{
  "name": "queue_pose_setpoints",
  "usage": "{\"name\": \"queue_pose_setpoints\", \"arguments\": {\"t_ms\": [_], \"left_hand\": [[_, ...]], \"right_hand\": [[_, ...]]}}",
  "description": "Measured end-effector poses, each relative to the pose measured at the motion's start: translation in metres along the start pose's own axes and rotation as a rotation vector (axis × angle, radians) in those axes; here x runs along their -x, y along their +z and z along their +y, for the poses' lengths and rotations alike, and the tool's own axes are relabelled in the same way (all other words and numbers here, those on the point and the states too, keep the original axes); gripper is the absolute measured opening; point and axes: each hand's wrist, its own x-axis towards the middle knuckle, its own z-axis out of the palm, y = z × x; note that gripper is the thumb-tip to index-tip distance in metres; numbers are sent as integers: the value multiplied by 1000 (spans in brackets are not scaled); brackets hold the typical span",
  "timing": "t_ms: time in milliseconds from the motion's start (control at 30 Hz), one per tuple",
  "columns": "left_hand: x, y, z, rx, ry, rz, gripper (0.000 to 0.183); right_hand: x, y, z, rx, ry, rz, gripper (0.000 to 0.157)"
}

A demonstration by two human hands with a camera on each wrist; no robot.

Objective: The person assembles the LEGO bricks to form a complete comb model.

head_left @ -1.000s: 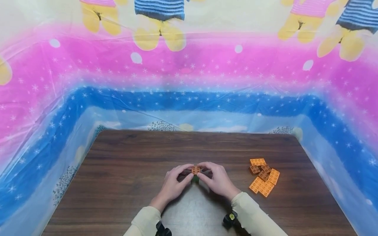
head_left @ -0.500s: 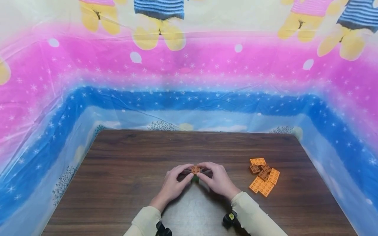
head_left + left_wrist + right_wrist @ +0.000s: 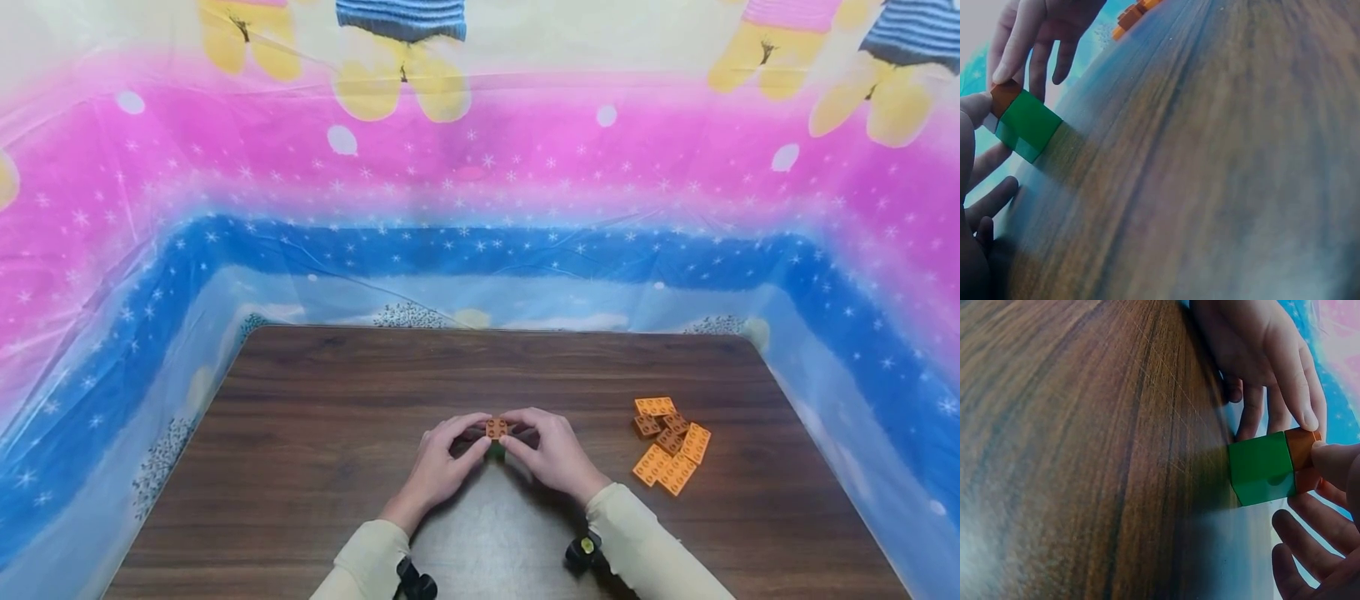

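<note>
At the middle of the table, a small brown brick (image 3: 497, 429) sits on top of a green block (image 3: 1263, 469), studs facing up. The green block stands upright on the tabletop and is mostly hidden below the brown brick in the head view. My left hand (image 3: 441, 468) pinches the brown brick from the left between thumb and forefinger. From the other side my right hand (image 3: 553, 454) pinches the same brick, its thumb at the near face. The other fingers of both hands spread loosely beside the green block in the wrist views.
Right of the hands lies a loose group of orange bricks (image 3: 676, 474) and smaller brown bricks (image 3: 671, 441), some overlapping. The dark wooden table (image 3: 337, 375) is bordered at the back and sides by a printed pink and blue cloth (image 3: 480, 167).
Both hands keep their grip on the brown brick with hardly any movement. The whole head view has shifted slightly upward.
</note>
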Motion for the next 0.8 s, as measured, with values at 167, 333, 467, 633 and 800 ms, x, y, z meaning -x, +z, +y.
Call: {"name": "queue_pose_setpoints", "arguments": {"t_ms": [167,333,467,633,800], "left_hand": [[-1,0,0,2,-2,-3,34],[0,0,-1,-4,6,4,33],[1,1,-1,-5,9,6,33],[1,2,-1,-16,-7,12,32],[2,4,-2,-32,-28,20,32]], "right_hand": [[-1,-1,0,-2,-8,-7,29],[-1,0,0,3,-12,-8,29],[0,1,1,-3,-4,-8,29],[0,2,1,-6,12,-5,30],[0,3,1,13,34,4,30]]}}
